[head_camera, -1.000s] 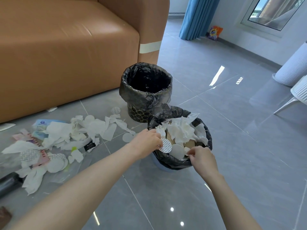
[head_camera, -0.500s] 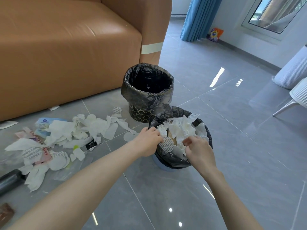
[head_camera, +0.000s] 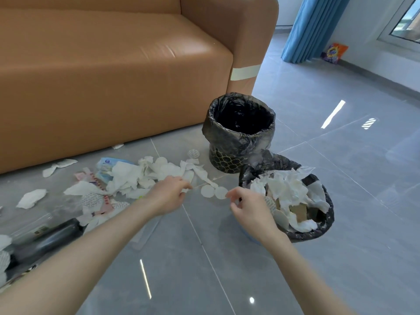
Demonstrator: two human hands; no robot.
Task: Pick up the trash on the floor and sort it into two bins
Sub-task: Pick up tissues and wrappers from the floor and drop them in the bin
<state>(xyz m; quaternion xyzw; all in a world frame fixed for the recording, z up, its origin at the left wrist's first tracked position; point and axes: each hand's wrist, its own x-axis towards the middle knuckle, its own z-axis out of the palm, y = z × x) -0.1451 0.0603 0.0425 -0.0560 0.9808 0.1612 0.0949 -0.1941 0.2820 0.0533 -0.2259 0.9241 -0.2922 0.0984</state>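
**Entry: floor litter, sorting partly done.**

Near bin (head_camera: 318, 233), round, black plastic liner, right of the hands: heaped to the rim with crumpled white tissue and brown card pieces.

Far bin (head_camera: 241, 142), round, black liner over a gold honeycomb-patterned base: stands just beyond the near bin, in front of the arm of the tan leather sofa (head_camera: 113, 76). Its interior is dark and the contents cannot be made out.

Litter heap (head_camera: 127, 176), white tissue scraps and round pads: spread over the glossy grey tiled floor (head_camera: 227, 269), left of both bins. A blue-and-white plastic packet (head_camera: 106, 164) and a dark bottle (head_camera: 52, 237) (blurred) lie among it.

Two flat white round cotton pads (head_camera: 208, 191): lie side by side on the tile between the hands.

Left hand (head_camera: 169, 194): at the heap's right edge, fingers curled, tips meeting at a white scrap. Whether the scrap is actually pinched cannot be told.

Right hand (head_camera: 247, 208): low, between the pads and the near bin, fingers loosely curled, nothing visibly held, forefinger just beside the right-hand pad.

Step in hand, as judged: picking paper-type litter off the floor.

The next move calls for a fingertip pinch at a pad's edge, since thin discs on slick tile may slide. A short carry right to the near bin follows, and that bin is full enough that pieces could spill. The packet and bottle probably belong in the far bin.
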